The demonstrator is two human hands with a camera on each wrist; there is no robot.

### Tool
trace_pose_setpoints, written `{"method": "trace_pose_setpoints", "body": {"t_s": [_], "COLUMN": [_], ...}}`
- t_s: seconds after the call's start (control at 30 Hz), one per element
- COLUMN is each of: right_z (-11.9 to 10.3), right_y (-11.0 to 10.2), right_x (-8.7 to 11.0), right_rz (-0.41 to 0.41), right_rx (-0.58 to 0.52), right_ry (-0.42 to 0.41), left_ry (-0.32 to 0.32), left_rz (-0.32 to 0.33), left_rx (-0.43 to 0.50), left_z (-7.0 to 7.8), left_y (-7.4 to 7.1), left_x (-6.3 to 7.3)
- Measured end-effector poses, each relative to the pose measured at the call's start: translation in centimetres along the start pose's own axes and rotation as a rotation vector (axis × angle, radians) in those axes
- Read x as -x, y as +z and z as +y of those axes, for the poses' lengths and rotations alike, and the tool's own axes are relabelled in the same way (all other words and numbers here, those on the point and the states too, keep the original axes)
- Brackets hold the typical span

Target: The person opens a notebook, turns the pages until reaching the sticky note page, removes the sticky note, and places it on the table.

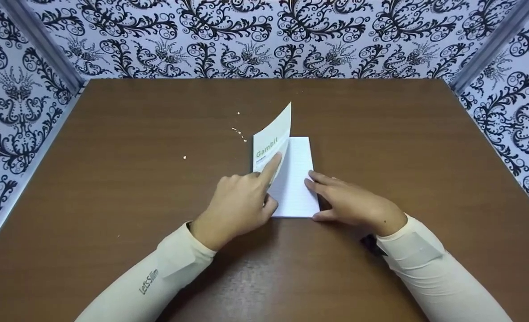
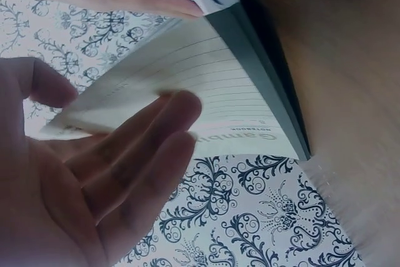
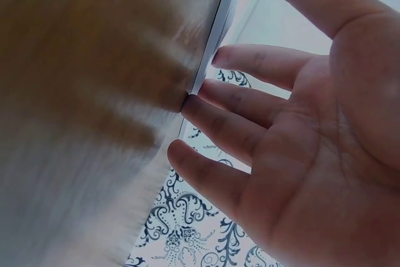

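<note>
A small lined notebook (image 1: 296, 192) lies open on the brown table in the head view. One leaf, printed "Gambit" (image 1: 271, 132), stands up and bends over to the left. My left hand (image 1: 240, 203) has its index finger extended against that leaf. In the left wrist view the fingers of the left hand (image 2: 106, 179) are loosely bent beside the lined leaf (image 2: 212, 85), and the dark notebook spine (image 2: 265, 82) shows behind. At the notebook's right side, my right hand (image 1: 356, 201) rests its fingertips on the edge, thumb by the lower corner.
The wooden table (image 1: 157, 116) spreads around the notebook, with several tiny pale scraps (image 1: 238, 132) to its upper left. Patterned black-and-white panels (image 1: 246, 40) stand behind the table and along both sides.
</note>
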State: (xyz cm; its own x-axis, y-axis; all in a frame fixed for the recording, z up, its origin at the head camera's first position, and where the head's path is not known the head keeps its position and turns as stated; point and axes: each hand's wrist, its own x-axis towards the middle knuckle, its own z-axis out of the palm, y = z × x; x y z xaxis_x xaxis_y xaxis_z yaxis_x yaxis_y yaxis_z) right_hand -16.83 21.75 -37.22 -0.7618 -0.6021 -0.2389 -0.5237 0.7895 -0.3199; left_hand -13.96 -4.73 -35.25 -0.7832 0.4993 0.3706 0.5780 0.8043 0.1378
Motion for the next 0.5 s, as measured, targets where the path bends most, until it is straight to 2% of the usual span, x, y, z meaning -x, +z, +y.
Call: {"method": "trace_pose_setpoints", "body": {"t_s": [0.3, 0.5], "right_z": [0.13, 0.28], "right_y": [0.08, 0.19], "right_x": [0.06, 0.07], "right_rz": [-0.001, 0.0], "right_rx": [-0.006, -0.012], "right_ry": [0.0, -0.008], "left_ry": [-0.034, -0.05], "left_rz": [0.182, 0.252], "left_rx": [-0.017, -0.017], "left_z": [0.04, -0.46], "left_y": [-0.24, -0.94], "left_x": [-0.18, -0.19]}}
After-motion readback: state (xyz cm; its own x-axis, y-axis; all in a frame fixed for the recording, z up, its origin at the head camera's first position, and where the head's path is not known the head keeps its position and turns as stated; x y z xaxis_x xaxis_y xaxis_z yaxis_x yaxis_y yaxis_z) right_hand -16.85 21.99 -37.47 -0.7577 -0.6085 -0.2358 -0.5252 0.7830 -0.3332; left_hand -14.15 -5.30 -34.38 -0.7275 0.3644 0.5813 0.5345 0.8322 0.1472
